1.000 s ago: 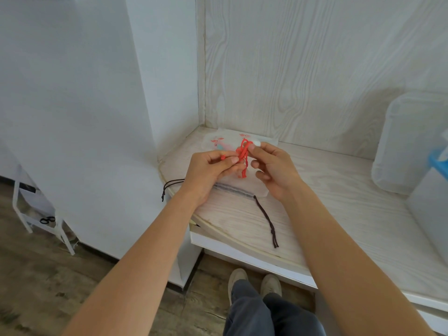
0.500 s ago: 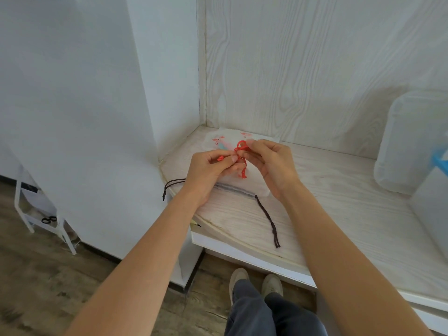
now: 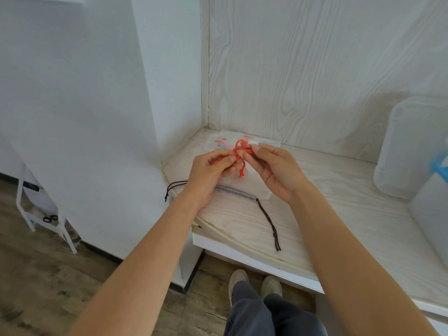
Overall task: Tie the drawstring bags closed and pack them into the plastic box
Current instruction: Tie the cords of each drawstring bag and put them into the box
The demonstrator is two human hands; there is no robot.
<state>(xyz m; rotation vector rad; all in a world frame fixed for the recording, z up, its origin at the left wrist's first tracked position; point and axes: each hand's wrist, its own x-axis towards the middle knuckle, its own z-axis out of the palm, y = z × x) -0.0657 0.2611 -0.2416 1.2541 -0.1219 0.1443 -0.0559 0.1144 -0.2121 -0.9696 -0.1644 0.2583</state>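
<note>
- Left hand (image 3: 210, 174): fingers curled, pinching the red cord (image 3: 240, 154) at the fingertips.
- Right hand (image 3: 274, 170): fingers pinching the same cord from the opposite side; a loop stands above the fingers, loose ends hang below.
- Pale bag (image 3: 228, 143) with pink print lies on the counter (image 3: 339, 214) in the back corner, largely hidden behind both hands.
- Second bag (image 3: 242, 192) lies flat under the hands, only its gathered edge showing; its dark cord (image 3: 269, 224) trails toward the counter edge, another dark cord end hangs over the left edge.
- Box (image 3: 412, 146): translucent, at right, cut off by the frame; contents cannot be made out.
</note>
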